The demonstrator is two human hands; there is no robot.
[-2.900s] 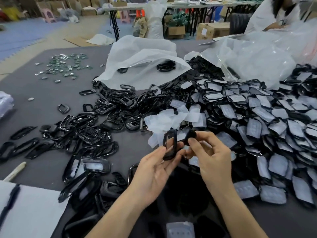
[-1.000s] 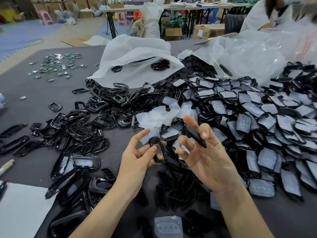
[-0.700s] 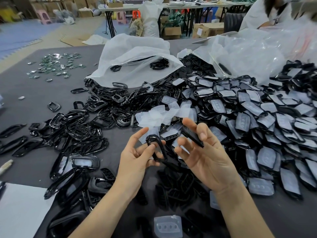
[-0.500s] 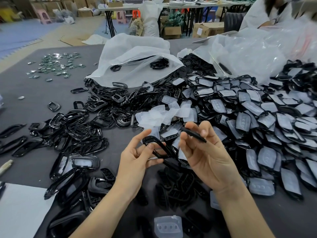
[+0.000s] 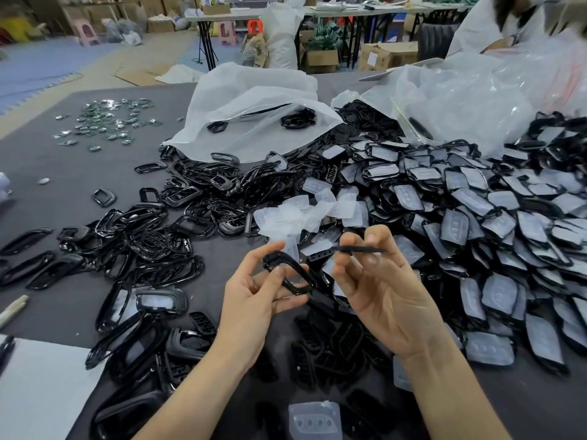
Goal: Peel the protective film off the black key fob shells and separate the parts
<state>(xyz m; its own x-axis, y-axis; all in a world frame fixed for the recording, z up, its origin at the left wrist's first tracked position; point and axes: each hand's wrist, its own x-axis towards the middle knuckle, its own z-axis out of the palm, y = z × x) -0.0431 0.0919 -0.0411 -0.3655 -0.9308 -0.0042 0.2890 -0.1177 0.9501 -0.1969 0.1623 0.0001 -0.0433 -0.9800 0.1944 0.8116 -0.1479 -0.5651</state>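
Grey felt-like cloth covers a big worktable [image 5: 63, 173] in a storeroom of cartons and folding tables, and nearly all of it is buried in black plastic. Film-covered key fob shells [image 5: 476, 217] are heaped on the right, bare frames [image 5: 152, 236] lie heaped on the left, and peeled films [image 5: 305, 214] sit crumpled between them, just beyond the hands. The left hand [image 5: 254, 300] pinches an open black frame [image 5: 298, 271] between thumb and curled fingers, tilted above the table's near middle. The right hand [image 5: 381, 290], close beside it but not touching, nips a thin flat black insert [image 5: 359, 249] edge-on between thumb and forefinger, its other fingers loosely bent and free. The two parts look already apart, so the step in hand is probably sorting: the frame likely belongs with the left heap, the insert with the dark pile of like pieces [image 5: 333, 341] under the wrists. Doing it well means gripping edges rather than glossy faces, to spare them prints and scratches, and dropping each part low onto its own heap so nothing bounces into the unpeeled stock. No brand or label can be read; marks on the far cartons [image 5: 387, 55] are too small to make out.
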